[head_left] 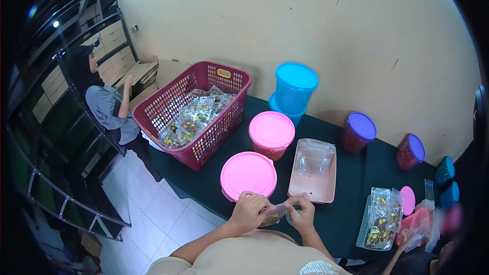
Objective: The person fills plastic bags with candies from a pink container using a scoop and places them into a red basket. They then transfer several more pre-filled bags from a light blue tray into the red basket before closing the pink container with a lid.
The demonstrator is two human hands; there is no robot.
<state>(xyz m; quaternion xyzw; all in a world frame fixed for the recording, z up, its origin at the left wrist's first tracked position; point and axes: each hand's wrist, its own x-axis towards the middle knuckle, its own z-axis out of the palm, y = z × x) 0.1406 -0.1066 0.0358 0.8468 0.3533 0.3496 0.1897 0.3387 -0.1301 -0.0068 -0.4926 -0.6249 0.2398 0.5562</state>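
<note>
Head view, looking down over the person's own chest. Both hands meet just above the near edge of the counter (356, 214), which has a dark green cover. Left hand (248, 212) is curled shut, fingers and thumb pinched on one end of a small clear bag (275, 214) w/ bright bits inside. Right hand (304, 215) is also closed, fingertips clamped on the other end of the same bag. The two hands sit close together, the bag stretched between them, held up off the counter, just in front of the near pink lid. Contents too small to tell apart.

Around the hands: a tub w/ pink lid (248, 174) right behind the left hand, a second pink-lidded tub (271, 131) further back. Just behind the right hand, a pale pink tray (311, 188) w/ empty clear bags (315, 157) piled at its far end. Back left, a dark red basket (196, 114) full of filled bags, hanging over the counter's left end. Blue tub stack (294, 91) against the wall; two purple-lidded jars (358, 132) (410, 152) to the right of it.

Right edge: a clear tray of filled bags (381, 219), a small pink lid (407, 199) beside it, and another person's hand (405, 239) next to a red container (415, 221); grip there not clear. Far left, a second person in grey (104, 104) sits by shelving, hand on cardboard (145, 71).
</note>
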